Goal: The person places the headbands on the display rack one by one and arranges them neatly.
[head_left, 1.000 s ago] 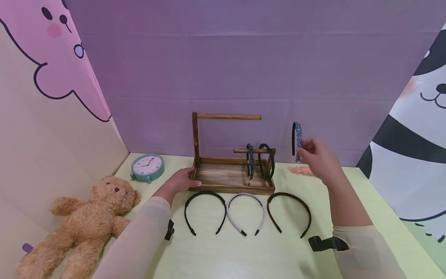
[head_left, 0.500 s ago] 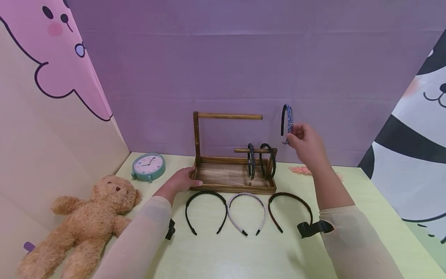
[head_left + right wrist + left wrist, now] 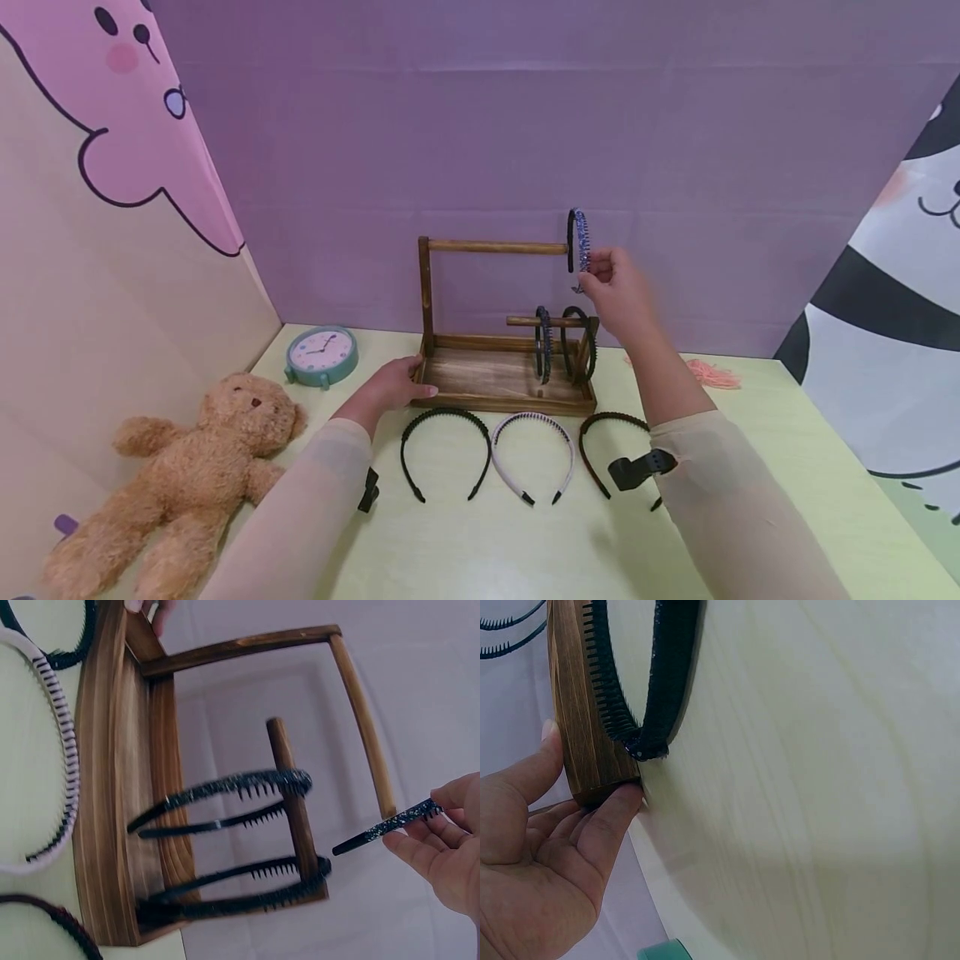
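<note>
A glittery blue headband (image 3: 582, 242) is pinched upright in my right hand (image 3: 622, 293), between thumb and fingers. It stands at the free end of the wooden rack's upper bar (image 3: 498, 247); I cannot tell whether the bar end is inside its loop. My left hand (image 3: 384, 390) grips the left end of the rack's tray (image 3: 517, 407), with the thumb along the front side; the left wrist view shows this hand (image 3: 562, 862) around the tray corner (image 3: 592, 742). Two dark headbands, one speckled (image 3: 543, 346) and one plain black (image 3: 589, 358), hang on the lower bar (image 3: 525, 321).
In front of the rack lie a black headband (image 3: 446, 412), a white one (image 3: 532, 416) and a dark brown one (image 3: 592, 467), partly under the right sleeve. A teddy bear (image 3: 202, 467) and a clock (image 3: 322, 357) are at left. Pink strands (image 3: 712, 374) lie at right.
My right hand has moved left and upward with the blue headband, from right of the rack to the upper bar's end. The left hand has stayed on the tray.
</note>
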`<state>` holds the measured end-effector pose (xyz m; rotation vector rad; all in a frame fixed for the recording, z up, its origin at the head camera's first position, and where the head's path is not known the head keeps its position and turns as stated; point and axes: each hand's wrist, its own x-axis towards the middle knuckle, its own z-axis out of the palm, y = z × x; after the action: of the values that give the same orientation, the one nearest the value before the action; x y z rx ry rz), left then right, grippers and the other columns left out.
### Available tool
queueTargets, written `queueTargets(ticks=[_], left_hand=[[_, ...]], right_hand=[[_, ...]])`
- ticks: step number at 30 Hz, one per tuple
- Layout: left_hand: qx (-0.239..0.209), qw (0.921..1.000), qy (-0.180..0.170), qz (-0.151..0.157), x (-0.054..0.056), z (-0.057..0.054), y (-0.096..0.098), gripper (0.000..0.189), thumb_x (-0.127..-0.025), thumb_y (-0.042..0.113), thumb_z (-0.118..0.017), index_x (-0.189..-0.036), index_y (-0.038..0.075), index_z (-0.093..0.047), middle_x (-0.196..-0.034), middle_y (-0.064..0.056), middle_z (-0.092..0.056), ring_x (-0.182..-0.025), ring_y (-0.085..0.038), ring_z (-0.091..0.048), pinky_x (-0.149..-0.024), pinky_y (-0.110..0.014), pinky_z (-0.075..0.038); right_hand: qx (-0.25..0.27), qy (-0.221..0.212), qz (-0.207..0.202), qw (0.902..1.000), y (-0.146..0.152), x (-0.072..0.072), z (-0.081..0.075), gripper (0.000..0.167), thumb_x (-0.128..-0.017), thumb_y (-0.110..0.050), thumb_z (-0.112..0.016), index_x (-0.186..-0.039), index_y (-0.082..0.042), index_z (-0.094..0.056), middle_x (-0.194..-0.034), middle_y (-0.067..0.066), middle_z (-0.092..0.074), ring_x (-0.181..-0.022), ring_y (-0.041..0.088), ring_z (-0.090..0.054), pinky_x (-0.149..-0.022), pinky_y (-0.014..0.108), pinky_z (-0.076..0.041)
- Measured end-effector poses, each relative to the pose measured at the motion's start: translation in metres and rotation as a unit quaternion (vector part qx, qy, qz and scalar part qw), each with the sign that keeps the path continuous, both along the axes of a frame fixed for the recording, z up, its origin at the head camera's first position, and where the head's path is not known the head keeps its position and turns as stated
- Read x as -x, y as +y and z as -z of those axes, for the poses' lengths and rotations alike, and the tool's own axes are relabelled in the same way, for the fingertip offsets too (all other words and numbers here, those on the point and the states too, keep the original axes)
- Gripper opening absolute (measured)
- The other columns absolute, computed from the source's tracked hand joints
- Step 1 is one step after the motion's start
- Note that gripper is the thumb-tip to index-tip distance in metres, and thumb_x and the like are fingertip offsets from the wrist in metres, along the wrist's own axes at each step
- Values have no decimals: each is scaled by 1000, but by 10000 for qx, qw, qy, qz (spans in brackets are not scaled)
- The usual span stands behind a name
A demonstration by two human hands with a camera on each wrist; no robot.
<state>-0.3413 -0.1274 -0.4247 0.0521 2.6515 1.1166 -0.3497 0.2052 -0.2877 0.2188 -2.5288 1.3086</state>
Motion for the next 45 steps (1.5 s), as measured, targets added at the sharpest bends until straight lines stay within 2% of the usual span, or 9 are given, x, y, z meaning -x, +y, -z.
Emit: queueTargets(ticks=[12,24,30,38,45], left_hand=[[49,10000,60,53,2,3,3,83,-90,32,-71,-157,12,-25,-158,-16,-33,-148,-34,-25,-119,-50,-25],[43,10000,-64,4,5,6,6,82,-90,32,-72,-157,14,-26,-159,-13,-31,-148,-34,-24,-120,-50,-25],[53,10000,57,61,5,5,5,83,-89,31,-73,-156,11,-27,-158,-15,-32,-148,-34,-25,-120,-49,-25],[47,10000,-41,-30,6,6,2,83,-90,32,-72,-156,14,-27,-159,-13,-32,-148,-33,-25,-119,-50,-26],[94,9999,-48,-37,5,7,4,82,-90,32,-72,-156,14,-27,-158,-15,-32,-148,-35,-26,-119,-52,-26]], right_hand=[[-9,0,-405,9992,-37,4,8,38,-101,-21,-55,-133,-4,-45,-122,14,-54,-112,30,-53,-91,44,-47],[110,-53,-772,9969,-74,17,23,37,-100,-23,-58,-132,-7,-48,-121,12,-57,-109,27,-57,-90,41,-51],[146,-272,-906,9954,-96,19,22,35,-100,-21,-58,-131,-7,-49,-117,11,-58,-105,24,-57,-85,37,-52],[68,-329,-1063,9938,-126,20,21,33,-98,-15,-61,-127,-5,-51,-116,13,-61,-106,26,-61,-85,37,-54],[73,-443,-1143,9924,-144,27,23,32,-97,-16,-62,-126,-6,-52,-112,10,-62,-102,24,-62,-83,35,-55]])
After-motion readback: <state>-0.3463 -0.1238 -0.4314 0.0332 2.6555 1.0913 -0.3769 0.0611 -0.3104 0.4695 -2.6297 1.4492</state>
